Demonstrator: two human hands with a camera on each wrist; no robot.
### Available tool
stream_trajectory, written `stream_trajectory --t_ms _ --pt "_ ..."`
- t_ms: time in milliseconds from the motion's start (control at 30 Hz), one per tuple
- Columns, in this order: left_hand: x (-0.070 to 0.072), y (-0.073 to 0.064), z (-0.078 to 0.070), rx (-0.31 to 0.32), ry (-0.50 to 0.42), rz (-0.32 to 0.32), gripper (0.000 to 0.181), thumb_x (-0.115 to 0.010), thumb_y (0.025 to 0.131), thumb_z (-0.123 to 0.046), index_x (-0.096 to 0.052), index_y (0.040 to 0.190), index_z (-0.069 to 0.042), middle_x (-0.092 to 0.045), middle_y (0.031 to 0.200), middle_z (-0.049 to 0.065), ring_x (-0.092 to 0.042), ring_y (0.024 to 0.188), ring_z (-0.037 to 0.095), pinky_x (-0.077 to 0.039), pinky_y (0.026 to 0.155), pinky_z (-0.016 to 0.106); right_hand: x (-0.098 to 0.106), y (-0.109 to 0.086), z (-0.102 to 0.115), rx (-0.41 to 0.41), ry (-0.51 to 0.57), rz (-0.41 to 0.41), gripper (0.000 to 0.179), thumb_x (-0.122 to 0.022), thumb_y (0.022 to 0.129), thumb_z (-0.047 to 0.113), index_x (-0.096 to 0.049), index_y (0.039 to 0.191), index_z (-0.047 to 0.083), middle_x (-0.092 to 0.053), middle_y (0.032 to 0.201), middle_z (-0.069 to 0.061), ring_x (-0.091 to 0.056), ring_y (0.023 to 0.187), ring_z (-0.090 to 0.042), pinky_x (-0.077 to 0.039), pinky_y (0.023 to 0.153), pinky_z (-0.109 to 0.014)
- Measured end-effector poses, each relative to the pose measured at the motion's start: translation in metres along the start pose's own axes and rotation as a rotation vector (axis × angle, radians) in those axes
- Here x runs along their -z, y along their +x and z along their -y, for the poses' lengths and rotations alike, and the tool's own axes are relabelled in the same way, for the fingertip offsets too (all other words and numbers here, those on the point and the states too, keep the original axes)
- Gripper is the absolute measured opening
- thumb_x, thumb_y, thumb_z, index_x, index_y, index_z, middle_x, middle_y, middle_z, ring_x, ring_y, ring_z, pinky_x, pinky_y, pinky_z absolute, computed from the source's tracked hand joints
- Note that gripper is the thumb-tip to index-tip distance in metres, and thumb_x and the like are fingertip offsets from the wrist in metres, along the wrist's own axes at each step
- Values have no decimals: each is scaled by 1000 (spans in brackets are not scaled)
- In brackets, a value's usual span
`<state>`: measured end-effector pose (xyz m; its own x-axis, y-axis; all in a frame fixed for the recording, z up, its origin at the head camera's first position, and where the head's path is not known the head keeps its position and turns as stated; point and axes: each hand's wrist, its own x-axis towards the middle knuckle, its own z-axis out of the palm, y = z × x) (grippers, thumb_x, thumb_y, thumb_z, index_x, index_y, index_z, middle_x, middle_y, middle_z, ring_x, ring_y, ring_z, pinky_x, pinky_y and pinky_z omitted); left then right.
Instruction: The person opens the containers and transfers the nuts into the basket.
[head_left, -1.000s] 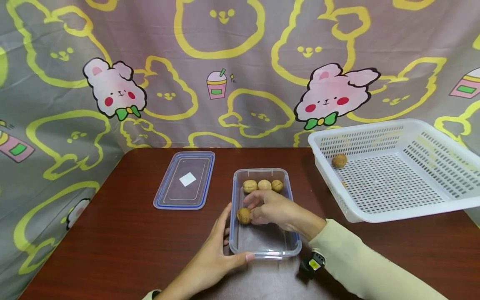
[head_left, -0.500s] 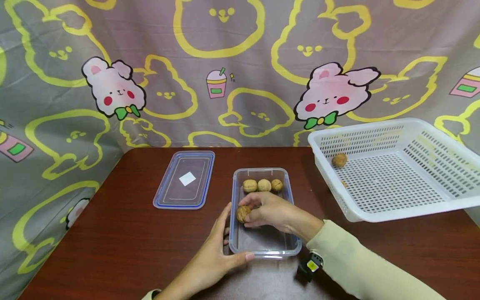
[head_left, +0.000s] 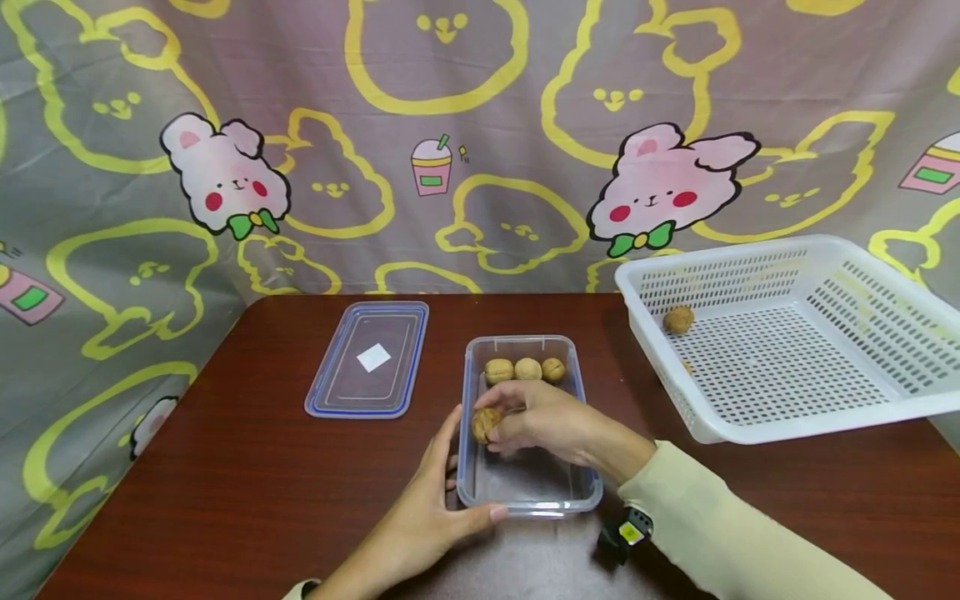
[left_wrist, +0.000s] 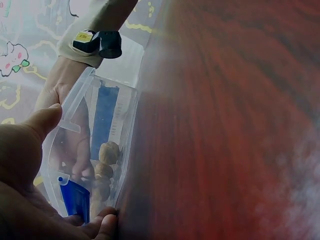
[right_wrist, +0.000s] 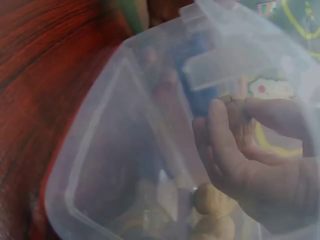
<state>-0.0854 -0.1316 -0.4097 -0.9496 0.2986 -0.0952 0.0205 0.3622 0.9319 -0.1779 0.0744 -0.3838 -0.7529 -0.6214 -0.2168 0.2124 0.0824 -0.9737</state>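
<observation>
My right hand (head_left: 543, 423) pinches a walnut (head_left: 486, 426) between thumb and fingers, inside a clear plastic container (head_left: 543, 506) near its left wall. In the right wrist view the pinched walnut (right_wrist: 234, 119) shows hazily through the container's wall. Several walnuts line the container's far end, three of them plain in the head view, such as the middle walnut (head_left: 528, 370). My left hand (head_left: 435, 508) grips the container's near left corner, thumb at the front rim and fingers along the left side. A blue clip (left_wrist: 76, 199) sits beside those fingers in the left wrist view.
A clear lid (head_left: 345, 392) with a blue seal and white label lies left of the container. To the right stands a white perforated basket (head_left: 825, 423), with one walnut (head_left: 678, 320) against its left wall. A patterned curtain (head_left: 480, 125) hangs behind the table (head_left: 225, 467).
My right thumb has come round the walnut's near side, and the walnut has turned and shifted slightly away from me. My left hand and the container stay in place.
</observation>
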Motion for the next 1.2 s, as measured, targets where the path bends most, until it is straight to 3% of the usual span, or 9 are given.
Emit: stream_trajectory --t_ms 167,333,600,700,867,1200 --pt "0 0 0 -17 -20 -2 118 -89 84 -27 -7 169 -28 -34 163 26 -50 136 47 -54 101 53 6 -7 8 25 -20 -21 49 -65 91 -5 -52 137 -15 -59 112 -15 -70 97 -21 -61 95 -41" --pt "0 0 1 -11 -29 9 119 -89 84 -29 -6 169 -30 -34 164 23 -50 137 44 -55 99 42 12 -17 21 51 -47 -49 50 -66 91 -4 -51 138 -15 -60 122 -19 -67 101 -20 -61 95 -39" --pt "-1 1 1 -8 -49 -3 119 -90 83 -25 -8 169 -29 -35 163 24 -51 135 43 -56 96 42 30 -51 44 84 -199 -152 49 -71 93 7 -57 139 -4 -65 124 -17 -71 101 -23 -59 92 -42" --pt "-2 1 0 -3 -46 -15 120 -91 82 -24 -9 169 -29 -33 164 24 -51 135 44 -56 96 43 41 -64 51 118 -191 -187 47 -69 94 4 -57 139 -4 -65 122 -14 -69 102 -22 -60 93 -41" --pt "-2 1 0 6 -44 -22 120 -91 81 -25 -10 169 -29 -33 164 23 -52 134 43 -56 96 43 67 -84 54 126 -164 -253 46 -67 97 3 -55 140 -3 -61 128 -11 -67 110 -21 -59 97 -36" --pt "-2 3 1 19 -31 -12 120 -92 81 -28 -9 169 -32 -33 164 22 -52 135 40 -55 93 37 143 -121 50 101 -183 -394 42 -64 103 7 -56 143 13 -51 140 -1 -62 118 -14 -59 94 -25"
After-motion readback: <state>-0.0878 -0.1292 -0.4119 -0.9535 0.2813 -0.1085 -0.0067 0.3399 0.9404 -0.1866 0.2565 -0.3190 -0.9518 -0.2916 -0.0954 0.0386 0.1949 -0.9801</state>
